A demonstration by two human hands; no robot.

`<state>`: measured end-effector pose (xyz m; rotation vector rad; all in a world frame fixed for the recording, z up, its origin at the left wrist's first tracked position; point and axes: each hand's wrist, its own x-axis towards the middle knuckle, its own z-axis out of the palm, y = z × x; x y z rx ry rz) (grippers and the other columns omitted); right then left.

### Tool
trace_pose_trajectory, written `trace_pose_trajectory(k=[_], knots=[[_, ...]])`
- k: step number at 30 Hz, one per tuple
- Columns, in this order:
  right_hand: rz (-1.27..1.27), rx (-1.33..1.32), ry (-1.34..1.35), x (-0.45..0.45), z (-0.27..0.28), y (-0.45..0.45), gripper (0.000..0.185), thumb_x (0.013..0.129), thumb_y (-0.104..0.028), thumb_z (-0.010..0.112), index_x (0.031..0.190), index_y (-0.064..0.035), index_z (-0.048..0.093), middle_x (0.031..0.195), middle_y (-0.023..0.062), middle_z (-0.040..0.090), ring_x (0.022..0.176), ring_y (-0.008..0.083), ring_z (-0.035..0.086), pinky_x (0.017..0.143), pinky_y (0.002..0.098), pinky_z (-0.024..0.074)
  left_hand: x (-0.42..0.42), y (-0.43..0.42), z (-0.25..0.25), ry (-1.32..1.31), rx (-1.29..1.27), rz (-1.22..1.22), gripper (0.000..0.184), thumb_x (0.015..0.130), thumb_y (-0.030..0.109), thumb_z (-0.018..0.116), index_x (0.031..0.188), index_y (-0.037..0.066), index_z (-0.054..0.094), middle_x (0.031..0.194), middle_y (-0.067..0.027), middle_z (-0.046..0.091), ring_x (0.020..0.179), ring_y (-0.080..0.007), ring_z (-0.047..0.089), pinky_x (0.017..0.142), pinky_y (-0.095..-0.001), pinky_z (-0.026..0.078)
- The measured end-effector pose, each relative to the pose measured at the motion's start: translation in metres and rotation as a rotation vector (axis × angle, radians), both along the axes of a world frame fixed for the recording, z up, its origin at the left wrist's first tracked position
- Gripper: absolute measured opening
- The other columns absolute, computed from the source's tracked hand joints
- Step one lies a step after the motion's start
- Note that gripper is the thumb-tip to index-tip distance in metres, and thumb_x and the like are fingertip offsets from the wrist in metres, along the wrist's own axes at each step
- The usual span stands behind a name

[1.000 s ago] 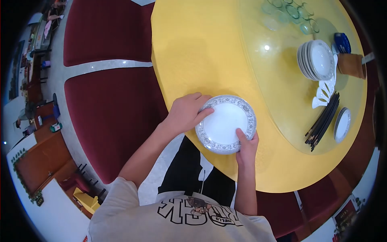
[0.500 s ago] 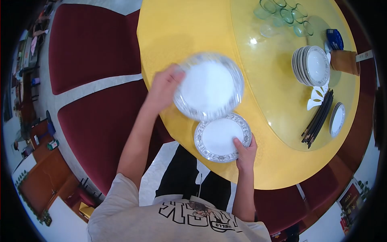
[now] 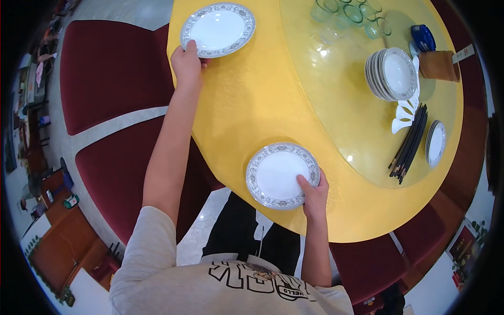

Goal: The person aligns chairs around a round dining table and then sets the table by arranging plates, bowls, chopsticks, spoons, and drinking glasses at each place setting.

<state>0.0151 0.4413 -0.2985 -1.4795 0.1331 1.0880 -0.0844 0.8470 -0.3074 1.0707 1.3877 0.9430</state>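
Observation:
My left hand (image 3: 189,64) grips the near left rim of a white plate (image 3: 218,30) with a grey patterned border, its thumb on top. That plate is over the upper left part of the yellow round table (image 3: 247,100). Near the table's front edge, my right hand (image 3: 314,193) holds a second patterned plate (image 3: 281,176) by its right rim, thumb on top and fingers hidden below. Whether other plates lie under this one I cannot tell.
On the glass turntable (image 3: 336,105) are a stack of bowls (image 3: 398,74), several glasses (image 3: 354,16), white spoons (image 3: 403,115), black chopsticks (image 3: 408,144), small plates (image 3: 436,143), a blue object (image 3: 422,38) and a brown container (image 3: 438,65). Red chairs (image 3: 115,73) stand at the left.
My left hand has lifted one plate off the other and carried it up and left across the table. My right hand still holds the other plate near the front edge.

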Motion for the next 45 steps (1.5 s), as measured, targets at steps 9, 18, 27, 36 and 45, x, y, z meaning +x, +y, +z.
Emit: trace_pose_trajectory(k=[9, 18, 27, 36, 45], knots=[[0.010, -0.020, 0.006, 0.000, 0.003, 0.004, 0.049, 0.087, 0.001, 0.073, 0.132, 0.0062, 0.055, 0.119, 0.0142, 0.067, 0.105, 0.0201, 0.066, 0.094, 0.0330, 0.0540, -0.039, -0.060, 0.029, 0.184, -0.188, -0.071, 0.031, 0.104, 0.021, 0.052, 0.121, -0.005, 0.054, 0.087, -0.0097, 0.067, 0.068, -0.0167, 0.064, 0.059, -0.0293, 0.049], [0.002, -0.003, -0.008, 0.002, 0.001, 0.002, 0.048, 0.087, 0.000, 0.074, 0.131, 0.0063, 0.055, 0.118, 0.0147, 0.067, 0.104, 0.0197, 0.067, 0.092, 0.0328, 0.0548, -0.064, -0.232, 0.029, 0.545, 0.152, -1.020, 0.033, 0.096, 0.034, 0.064, 0.109, 0.004, 0.061, 0.070, -0.0168, 0.063, 0.068, -0.0356, 0.065, 0.062, -0.0437, 0.050], [0.027, 0.043, -0.060, -0.004, -0.004, 0.001, 0.051, 0.085, -0.003, 0.078, 0.130, 0.0062, 0.055, 0.117, 0.0147, 0.067, 0.104, 0.0200, 0.067, 0.092, 0.0333, 0.0552, -0.064, -0.211, 0.015, 0.582, 0.410, -1.029, 0.026, 0.096, 0.025, 0.066, 0.110, 0.004, 0.061, 0.069, -0.0172, 0.063, 0.063, -0.0331, 0.065, 0.059, -0.0390, 0.050], [0.102, 0.100, -0.073, 0.001, 0.000, -0.002, 0.047, 0.085, 0.000, 0.074, 0.128, 0.0064, 0.056, 0.115, 0.0152, 0.069, 0.103, 0.0196, 0.067, 0.090, 0.0328, 0.0552, -0.080, -0.183, 0.024, 0.068, 0.220, -0.395, 0.017, 0.105, 0.015, 0.054, 0.109, 0.000, 0.061, 0.089, -0.0008, 0.067, 0.073, -0.0062, 0.061, 0.062, -0.0233, 0.050], [0.106, 0.071, -0.069, -0.002, -0.003, -0.057, 0.041, 0.087, 0.003, 0.069, 0.126, 0.0066, 0.058, 0.113, 0.0150, 0.069, 0.101, 0.0195, 0.067, 0.089, 0.0325, 0.0548, -0.082, -0.230, -0.001, 0.110, -0.089, -0.060, 0.013, 0.104, 0.015, 0.054, 0.101, 0.002, 0.054, 0.081, -0.0028, 0.062, 0.064, -0.0069, 0.056, 0.052, -0.0234, 0.045]])
